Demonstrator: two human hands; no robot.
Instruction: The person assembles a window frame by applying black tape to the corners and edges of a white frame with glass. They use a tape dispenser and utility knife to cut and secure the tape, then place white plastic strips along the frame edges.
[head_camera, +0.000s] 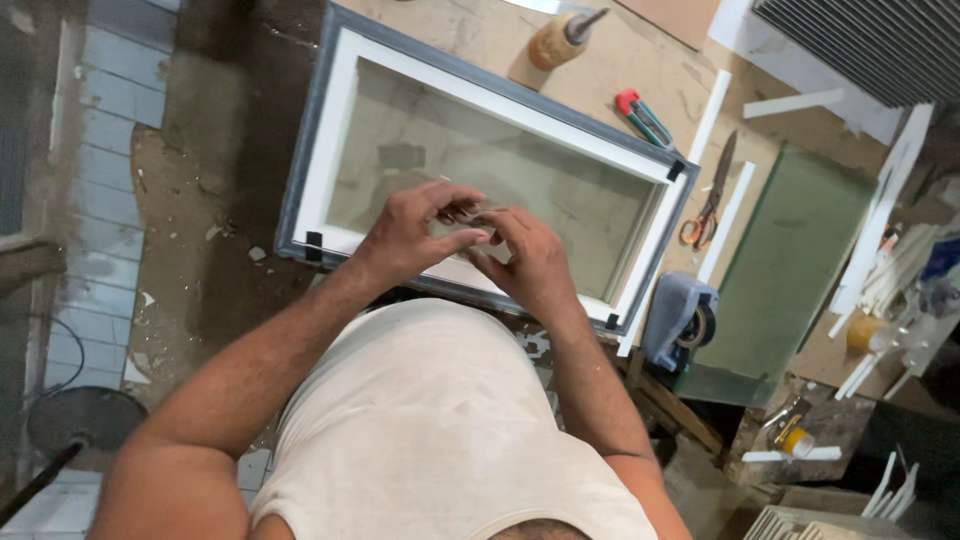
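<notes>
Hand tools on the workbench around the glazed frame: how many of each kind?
Orange-handled scissors: 1
Red-handled cutter: 1
Wooden-handled pointed tool: 1
Grey tape dispenser: 1
Total: 4

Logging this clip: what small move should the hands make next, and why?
Probably lower the small piece onto the frame's near rail: the left hand and right hand pinch it together just above that rail, not yet touching it.

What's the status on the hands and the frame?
Left hand and right hand together over the grey-and-white glazed picture frame, fingers pinching a small thin piece, kind unclear. Frame flat on bench. Orange-handled scissors and grey tape dispenser lie off right, clear.
</notes>
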